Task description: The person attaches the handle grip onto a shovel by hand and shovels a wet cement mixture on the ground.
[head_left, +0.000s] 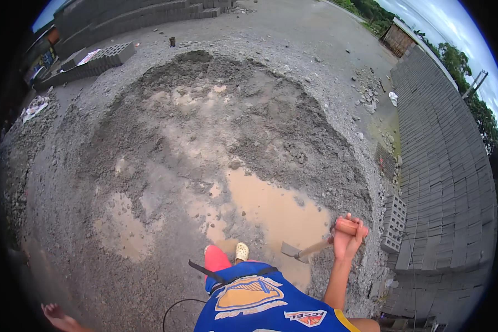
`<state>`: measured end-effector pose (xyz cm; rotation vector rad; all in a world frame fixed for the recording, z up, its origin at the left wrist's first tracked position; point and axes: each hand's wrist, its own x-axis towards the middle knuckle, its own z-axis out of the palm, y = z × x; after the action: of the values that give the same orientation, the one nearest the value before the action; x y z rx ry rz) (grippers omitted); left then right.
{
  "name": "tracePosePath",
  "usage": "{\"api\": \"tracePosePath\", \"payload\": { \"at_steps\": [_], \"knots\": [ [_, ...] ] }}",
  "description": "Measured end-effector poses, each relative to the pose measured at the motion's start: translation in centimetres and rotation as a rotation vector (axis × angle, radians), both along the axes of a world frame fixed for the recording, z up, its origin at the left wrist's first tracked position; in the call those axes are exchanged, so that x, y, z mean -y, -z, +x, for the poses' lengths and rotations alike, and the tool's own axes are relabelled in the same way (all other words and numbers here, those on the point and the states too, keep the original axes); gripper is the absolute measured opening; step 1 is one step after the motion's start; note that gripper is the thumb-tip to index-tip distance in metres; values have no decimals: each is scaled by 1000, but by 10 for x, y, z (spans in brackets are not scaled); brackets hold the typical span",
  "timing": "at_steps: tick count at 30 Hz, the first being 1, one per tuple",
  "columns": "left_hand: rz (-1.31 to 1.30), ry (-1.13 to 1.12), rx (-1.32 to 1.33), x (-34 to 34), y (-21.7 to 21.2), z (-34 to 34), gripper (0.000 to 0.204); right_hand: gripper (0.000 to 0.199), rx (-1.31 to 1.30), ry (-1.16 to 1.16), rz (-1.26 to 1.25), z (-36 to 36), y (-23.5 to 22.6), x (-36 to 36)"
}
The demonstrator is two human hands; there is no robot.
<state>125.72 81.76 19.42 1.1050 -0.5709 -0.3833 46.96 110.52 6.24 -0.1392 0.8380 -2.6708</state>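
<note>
My right hand (pixel 348 238) is closed around the reddish grip of a shovel (pixel 315 248), held out to my right. Its pale shaft slants down and left to a grey metal blade (pixel 289 250), which is over or touching the edge of a muddy brown puddle (pixel 276 205); I cannot tell which. Far out at the lower left, my left hand (pixel 54 312) holds nothing, its fingers apart. In front of me spreads a wide bed of wet grey sand and gravel mix (pixel 293 133) with a raised rim and standing water.
A tall stack of grey blocks (pixel 442 166) forms a wall on the right, with loose hollow blocks (pixel 394 224) at its foot. More blocks (pixel 102 58) lie at the far left. My foot in a pale clog (pixel 242 252) stands by the puddle.
</note>
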Motion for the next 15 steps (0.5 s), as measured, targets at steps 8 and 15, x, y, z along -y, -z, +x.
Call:
{"api": "tracePosePath", "payload": {
  "at_steps": [8, 15],
  "knots": [
    [698, 1104, 108, 180, 155, -313, 25, 21, -11, -645, -483, 40, -20, 244],
    [9, 1406, 912, 242, 293, -533, 75, 15, -64, -936, -281, 143, 0, 456]
  ]
}}
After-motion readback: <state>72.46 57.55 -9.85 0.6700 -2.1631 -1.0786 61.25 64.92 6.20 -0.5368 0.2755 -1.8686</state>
